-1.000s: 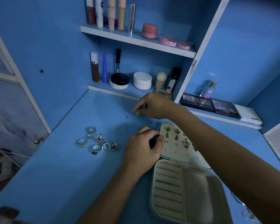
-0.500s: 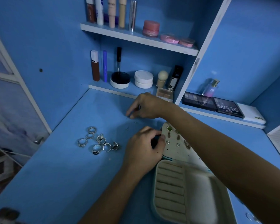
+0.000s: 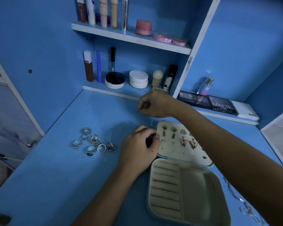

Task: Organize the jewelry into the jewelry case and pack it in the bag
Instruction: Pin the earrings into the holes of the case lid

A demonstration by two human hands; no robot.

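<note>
On the desk (image 3: pixel 59 185) the open jewelry case (image 3: pixel 183 190) is steadied by the left hand (image 3: pixel 137 150), pinching its lid edge. The right hand (image 3: pixel 153 103) pinches a tiny stud (image 3: pixel 138 111); loosened fingers could drop it.

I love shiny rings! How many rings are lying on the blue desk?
7, clustered left of the left hand: rings. Overlaps may hide more.
</note>
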